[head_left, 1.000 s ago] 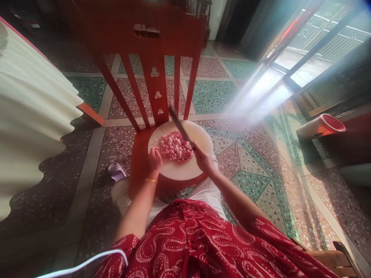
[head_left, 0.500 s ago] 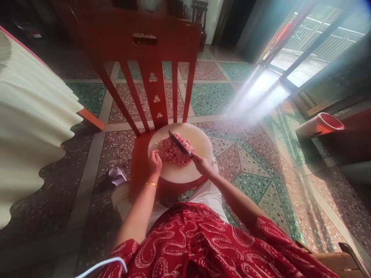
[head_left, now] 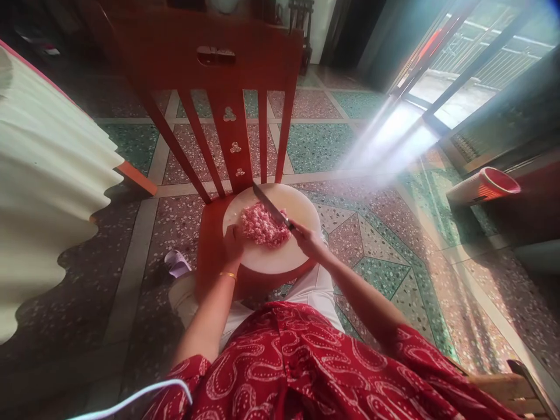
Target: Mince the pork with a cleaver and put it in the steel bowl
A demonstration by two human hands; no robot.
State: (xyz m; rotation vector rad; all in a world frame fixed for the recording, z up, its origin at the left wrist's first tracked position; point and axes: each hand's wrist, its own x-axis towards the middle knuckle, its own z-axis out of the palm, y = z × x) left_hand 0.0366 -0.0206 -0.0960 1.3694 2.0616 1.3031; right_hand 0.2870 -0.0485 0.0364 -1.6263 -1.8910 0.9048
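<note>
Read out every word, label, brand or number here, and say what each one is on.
No text can be read.
Knife, round board and red chair: no lettering shows.
Bin: any marks are too blurred to read.

The right hand (head_left: pixel 308 240) grips a knife (head_left: pixel 270 205) slanting over minced meat (head_left: pixel 261 226) on a round, pale board (head_left: pixel 272 262); the left hand (head_left: pixel 233 244) rests at the board's edge; a red wooden chair (head_left: pixel 210 239) stands beneath.
</note>
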